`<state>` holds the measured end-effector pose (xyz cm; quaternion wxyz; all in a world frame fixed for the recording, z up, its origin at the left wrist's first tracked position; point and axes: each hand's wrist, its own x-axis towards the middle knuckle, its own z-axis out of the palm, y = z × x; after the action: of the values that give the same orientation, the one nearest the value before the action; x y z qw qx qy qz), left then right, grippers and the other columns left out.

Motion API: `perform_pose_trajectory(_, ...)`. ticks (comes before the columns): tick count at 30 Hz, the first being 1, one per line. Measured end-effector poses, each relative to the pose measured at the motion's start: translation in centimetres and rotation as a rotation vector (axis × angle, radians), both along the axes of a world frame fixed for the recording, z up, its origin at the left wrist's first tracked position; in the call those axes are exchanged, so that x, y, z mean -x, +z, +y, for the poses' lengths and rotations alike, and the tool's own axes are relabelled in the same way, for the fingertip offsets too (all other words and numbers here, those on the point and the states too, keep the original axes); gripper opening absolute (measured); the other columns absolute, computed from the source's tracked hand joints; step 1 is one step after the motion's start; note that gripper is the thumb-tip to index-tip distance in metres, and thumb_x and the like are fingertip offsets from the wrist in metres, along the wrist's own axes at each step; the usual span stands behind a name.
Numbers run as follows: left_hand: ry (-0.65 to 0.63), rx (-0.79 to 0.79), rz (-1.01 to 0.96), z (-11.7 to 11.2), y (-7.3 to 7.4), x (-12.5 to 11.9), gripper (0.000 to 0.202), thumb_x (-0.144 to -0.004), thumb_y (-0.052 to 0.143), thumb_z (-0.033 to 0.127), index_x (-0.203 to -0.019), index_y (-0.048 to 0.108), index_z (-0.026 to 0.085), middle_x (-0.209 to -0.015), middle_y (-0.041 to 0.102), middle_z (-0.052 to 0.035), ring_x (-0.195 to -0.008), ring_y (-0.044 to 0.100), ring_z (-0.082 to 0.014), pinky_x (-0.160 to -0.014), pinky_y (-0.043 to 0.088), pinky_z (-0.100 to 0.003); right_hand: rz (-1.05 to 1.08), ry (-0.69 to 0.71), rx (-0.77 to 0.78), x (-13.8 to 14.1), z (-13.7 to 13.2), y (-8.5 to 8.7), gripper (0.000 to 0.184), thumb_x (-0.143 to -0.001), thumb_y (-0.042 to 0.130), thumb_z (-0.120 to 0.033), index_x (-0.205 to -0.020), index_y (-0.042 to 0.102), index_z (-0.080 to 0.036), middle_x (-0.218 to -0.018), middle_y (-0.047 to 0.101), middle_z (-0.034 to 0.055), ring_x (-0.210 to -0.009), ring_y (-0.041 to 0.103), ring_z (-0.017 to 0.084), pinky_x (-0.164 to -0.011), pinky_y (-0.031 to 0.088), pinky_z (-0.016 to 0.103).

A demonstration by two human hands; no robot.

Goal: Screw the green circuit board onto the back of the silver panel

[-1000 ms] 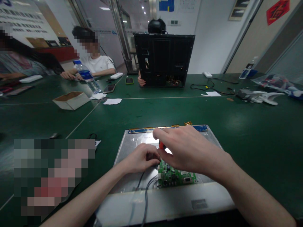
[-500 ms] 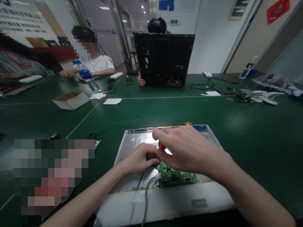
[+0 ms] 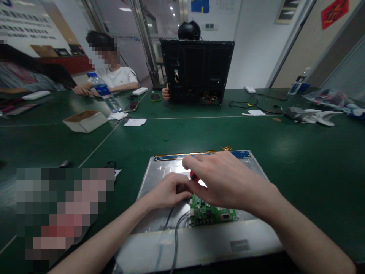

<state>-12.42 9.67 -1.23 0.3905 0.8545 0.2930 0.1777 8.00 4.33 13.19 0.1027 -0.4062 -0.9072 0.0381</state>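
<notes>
From the head camera, a green circuit board (image 3: 209, 214), studded with small components, is seen on a silver panel (image 3: 150, 180) — its far part is covered by the right hand (image 3: 228, 177), in which a red-and-black handle (image 3: 194, 176) is gripped. The left hand's (image 3: 169, 191) fingers are bunched at the board's left side, anything pinched there being impossible to tell; grey cables (image 3: 176, 243) are trailed nearby. Beyond, on the green table (image 3: 308, 167), a black casing (image 3: 199, 70) is touched by another person's hand (image 3: 165, 93).
</notes>
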Motion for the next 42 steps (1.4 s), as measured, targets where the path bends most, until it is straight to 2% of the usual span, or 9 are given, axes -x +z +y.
perform_pose_trajectory(7, -0.058, 0.013, -0.084, 0.07, 0.58, -0.30, 0.010, -0.076, 0.061, 0.015, -0.074, 0.071, 0.015, -0.073, 0.071, -0.0018, -0.067, 0.060, -0.0162, -0.064, 0.045, -0.024, -0.010, -0.018, 0.015, -0.04, -0.05, 0.20, 0.014, -0.090, 0.056, -0.022, -0.103, 0.056, -0.016, -0.086, 0.070, 0.0039, -0.062, 0.055, 0.015, -0.049, 0.019, 0.029)
perform_pose_trajectory(14, -0.034, 0.029, -0.084, 0.02, 0.61, -0.42, 0.011, -0.075, 0.061, 0.015, -0.076, 0.072, 0.015, -0.075, 0.072, -0.0018, -0.069, 0.062, -0.0170, -0.065, 0.045, -0.024, -0.001, -0.013, 0.018, 0.02, -0.02, 0.25, 0.011, -0.091, 0.054, -0.021, -0.101, 0.055, -0.017, -0.085, 0.069, 0.0037, -0.061, 0.053, 0.013, -0.050, 0.018, 0.029)
perform_pose_trajectory(20, -0.040, 0.007, -0.095, -0.05, 0.61, -0.43, 0.010, -0.076, 0.061, 0.015, -0.076, 0.071, 0.015, -0.073, 0.071, -0.0014, -0.066, 0.061, -0.0162, -0.063, 0.044, -0.024, -0.012, -0.014, 0.004, 0.02, 0.02, 0.05, 0.010, -0.091, 0.054, -0.022, -0.099, 0.056, -0.016, -0.083, 0.068, 0.0031, -0.061, 0.053, 0.013, -0.050, 0.017, 0.029)
perform_pose_trajectory(25, 0.010, -0.015, -0.059, -0.25, 0.33, -0.25, 0.008, -0.077, 0.061, 0.016, -0.075, 0.068, 0.014, -0.071, 0.069, -0.0023, -0.064, 0.059, -0.0166, -0.062, 0.044, -0.025, -0.003, -0.008, -0.034, 0.01, 0.03, -0.11, 0.010, -0.091, 0.055, -0.022, -0.099, 0.056, -0.017, -0.079, 0.068, 0.0023, -0.058, 0.053, 0.013, -0.049, 0.015, 0.029)
perform_pose_trajectory(31, 0.037, 0.000, -0.036, -0.34, 0.12, -0.13, 0.011, -0.079, 0.062, 0.023, -0.079, 0.070, 0.015, -0.064, 0.064, -0.0014, -0.065, 0.059, -0.0185, -0.062, 0.044, -0.026, -0.026, -0.027, -0.007, 0.06, 0.00, 0.04, 0.011, -0.093, 0.055, -0.025, -0.101, 0.056, -0.017, -0.076, 0.069, 0.0024, -0.057, 0.054, 0.013, -0.050, 0.016, 0.029)
perform_pose_trajectory(37, 0.025, 0.019, -0.030, -0.15, 0.05, -0.19, 0.012, -0.079, 0.061, 0.021, -0.076, 0.070, 0.013, -0.062, 0.062, -0.0006, -0.056, 0.053, -0.0143, -0.055, 0.039, -0.022, -0.039, -0.034, -0.005, 0.16, 0.09, 0.07, 0.013, -0.093, 0.057, -0.028, -0.101, 0.056, -0.017, -0.074, 0.069, 0.0018, -0.056, 0.053, 0.014, -0.049, 0.016, 0.029)
perform_pose_trajectory(42, 0.005, 0.021, -0.046, -0.01, -0.03, -0.19, 0.011, -0.078, 0.061, 0.020, -0.072, 0.069, 0.013, -0.062, 0.063, -0.0005, -0.056, 0.053, -0.0134, -0.055, 0.039, -0.022, -0.024, -0.032, 0.002, -0.04, 0.11, 0.04, 0.014, -0.094, 0.060, -0.029, -0.101, 0.056, -0.017, -0.076, 0.069, 0.0009, -0.058, 0.054, 0.013, -0.050, 0.018, 0.028)
